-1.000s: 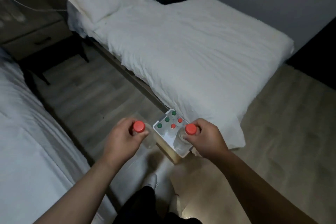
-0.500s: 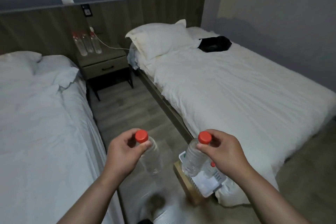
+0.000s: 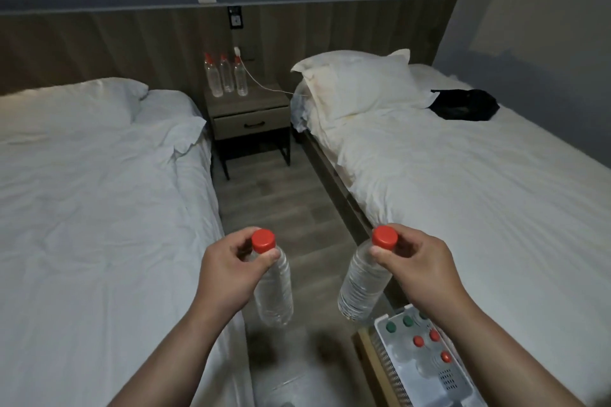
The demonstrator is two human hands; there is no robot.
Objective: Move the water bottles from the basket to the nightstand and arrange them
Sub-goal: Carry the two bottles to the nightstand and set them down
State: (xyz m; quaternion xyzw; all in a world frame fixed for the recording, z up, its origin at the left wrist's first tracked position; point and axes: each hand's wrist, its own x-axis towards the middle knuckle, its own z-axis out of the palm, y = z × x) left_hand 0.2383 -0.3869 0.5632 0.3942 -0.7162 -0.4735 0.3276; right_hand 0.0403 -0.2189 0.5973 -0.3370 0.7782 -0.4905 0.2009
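Left hand point(image 3: 228, 269) pinches left bottle point(image 3: 272, 287) neck — right hand point(image 3: 420, 263) pinches right bottle point(image 3: 362, 281) neck.

Two bare forearms enter from the bottom edge: the left forearm point(image 3: 185, 350) at lower centre-left, the right forearm point(image 3: 496, 347) at lower right. Skin shows on each from the wrist down to the frame's edge, and each looks wider towards that edge under the wide-angle lens. The left hand point(image 3: 228, 271) and right hand point(image 3: 426, 266), just below mid-frame, are bare too, broad across the back. The fingers point(image 3: 413, 243) are fairly short and thick, with rounded knuckles. The room's light is dim, so finer marks on the skin cannot be made out.
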